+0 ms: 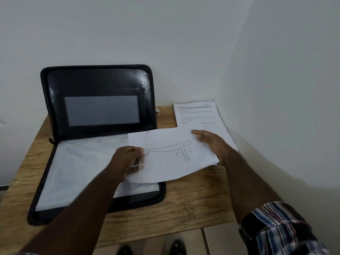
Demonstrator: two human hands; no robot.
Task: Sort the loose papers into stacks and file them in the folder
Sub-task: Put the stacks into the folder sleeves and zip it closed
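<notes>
- Head view, work surface: wooden table (193,205) set into a corner of white walls (276,61); tiled floor and two dark shoes (150,248) show below its near edge.
- Folder (99,100): black, zippered, open on the left half of the table. Its lid stands upright against the back wall and carries a grey rectangular panel (102,110). Its base lies flat, with white sheets (73,172) lying in it.
- Paper stack (198,116): printed text pages, lying flat at the far right of the table, close to the corner of the walls, just beside the folder lid.
- Drawing sheet (171,159): single white page bearing a line figure in a push-up pose and the mark "90°". It is held above the table, spanning the folder's right edge and the near corner of the paper stack; its near edge sags in a curve.
- Left hand (127,161): fingers curled, pinching the left edge of the drawing sheet over the folder base. A further thin sheet edge appears in the same pinch; blur prevents confirmation.
- Right hand (211,142): grips the sheet's right edge, thumb on top pointing left, remaining fingers hidden beneath the paper.
- Clothing: striped plaid sleeve (279,229), rolled up, on the right arm.
</notes>
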